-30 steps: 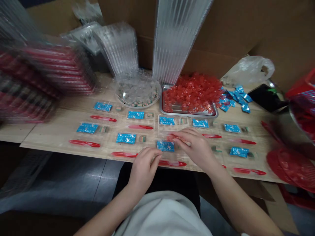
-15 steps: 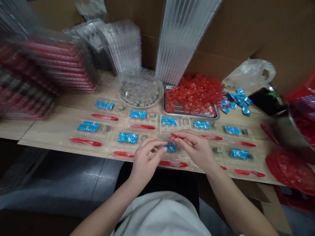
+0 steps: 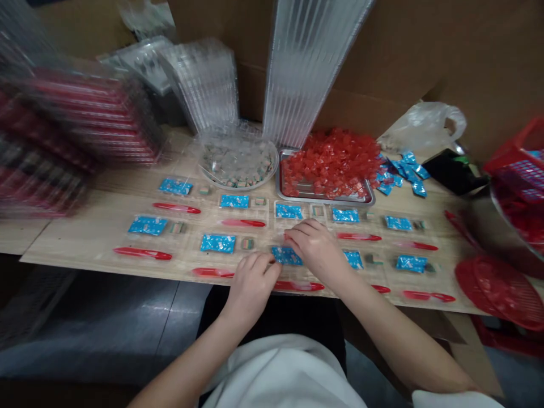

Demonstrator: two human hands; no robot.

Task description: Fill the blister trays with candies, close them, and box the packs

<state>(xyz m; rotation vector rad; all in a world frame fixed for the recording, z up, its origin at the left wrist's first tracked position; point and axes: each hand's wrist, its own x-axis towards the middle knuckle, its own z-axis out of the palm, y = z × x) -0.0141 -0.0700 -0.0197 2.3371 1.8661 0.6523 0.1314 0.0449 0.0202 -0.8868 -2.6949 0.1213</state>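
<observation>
My left hand (image 3: 253, 283) is curled closed at the left end of a blue printed packet (image 3: 288, 255) near the front edge; what its fingers hold, if anything, is hidden. Bent over the back of that packet, my right hand (image 3: 318, 249) has its fingertips pressed together, with a trace of red plastic showing at them. Clear shallow trays stand around in two rows, with blue packets (image 3: 217, 243), small striped blocks (image 3: 247, 243) and red pen-shaped pieces (image 3: 142, 253). One such red piece (image 3: 298, 286) lies just in front of my hands.
Behind the rows are a metal tray (image 3: 327, 198) heaped with red pieces (image 3: 335, 161) and a round dish (image 3: 238, 184) of wrapped blocks. Clear tray stacks (image 3: 314, 68) rise behind. Loose blue packets (image 3: 408, 167), a metal bowl (image 3: 512, 221) and a red basket (image 3: 501, 292) sit right.
My right hand, pinching a small red piece, has lowered and turned over the tray, so its back now faces up. My left hand rose onto the blue packet, then drew back to its left end.
</observation>
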